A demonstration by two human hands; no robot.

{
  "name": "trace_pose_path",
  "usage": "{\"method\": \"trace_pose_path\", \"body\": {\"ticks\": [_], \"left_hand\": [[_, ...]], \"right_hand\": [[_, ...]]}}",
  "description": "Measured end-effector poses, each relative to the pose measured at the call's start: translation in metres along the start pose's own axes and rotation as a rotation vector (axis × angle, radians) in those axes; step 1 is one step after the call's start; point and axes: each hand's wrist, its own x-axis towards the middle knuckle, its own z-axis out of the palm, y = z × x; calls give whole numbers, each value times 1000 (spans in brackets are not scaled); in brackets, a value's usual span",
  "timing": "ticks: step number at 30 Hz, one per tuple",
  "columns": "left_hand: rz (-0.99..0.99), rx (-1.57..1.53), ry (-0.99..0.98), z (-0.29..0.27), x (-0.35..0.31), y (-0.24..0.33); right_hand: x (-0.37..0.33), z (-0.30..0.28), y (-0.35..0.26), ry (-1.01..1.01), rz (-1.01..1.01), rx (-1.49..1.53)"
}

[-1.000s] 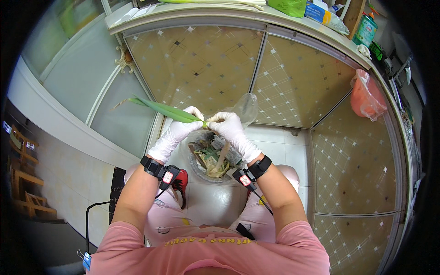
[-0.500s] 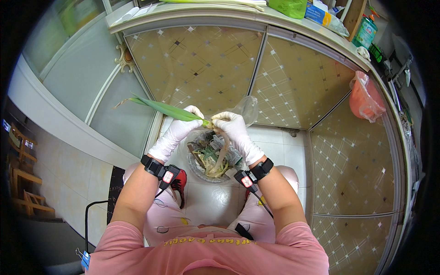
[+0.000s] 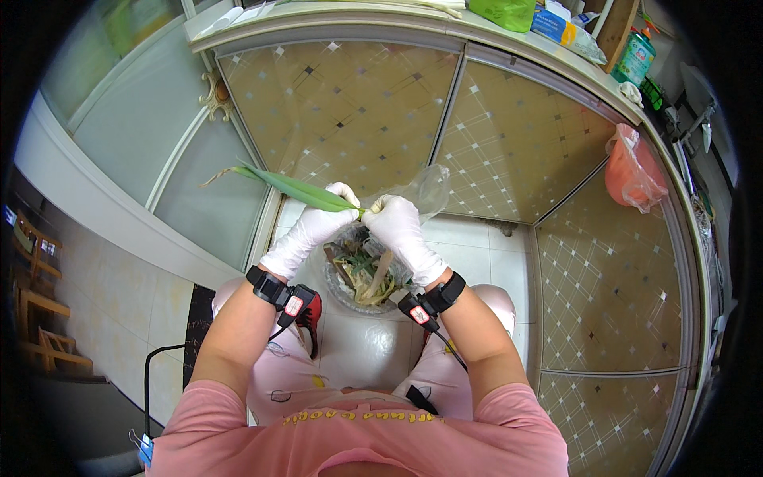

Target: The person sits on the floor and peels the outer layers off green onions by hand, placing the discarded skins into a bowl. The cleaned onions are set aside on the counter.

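My left hand (image 3: 326, 215), in a white glove, is closed around a green onion (image 3: 290, 188) with a long green leaf and a dry, withered tip pointing left. My gloved right hand (image 3: 393, 225) is closed at the other end of it, with the fingertips of both hands almost touching. A pale, limp strip of peel (image 3: 383, 265) hangs beneath the right hand; whether the fingers hold it is hidden. Below both hands stands a waste bin (image 3: 340, 300) lined with a clear plastic bag (image 3: 433, 191), containing green and yellowish vegetable scraps (image 3: 368, 280).
Patterned cabinet doors (image 3: 342, 119) rise just beyond the bin. On the counter (image 3: 334, 25) above lie long pale stalks (image 3: 421, 6), a green packet (image 3: 505, 12) and a blue box (image 3: 556, 28). A red bag (image 3: 634, 171) hangs at the right.
My right hand has shifted slightly left and its fingers have curled in more over the onion's end. The left hand and the onion have moved a little right.
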Motion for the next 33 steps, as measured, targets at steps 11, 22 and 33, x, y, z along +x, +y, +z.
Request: {"method": "trace_pose_path", "body": {"ticks": [11, 22, 33], "left_hand": [[-56, -96, -60, -4, 0, -5], [-92, -235, -4, -23, -10, 13], [-120, -197, -69, -12, -11, 15]], "right_hand": [[11, 3, 23, 3, -16, -264], [16, -16, 59, -477, 265, 423], [11, 10, 41, -337, 289, 836]]}}
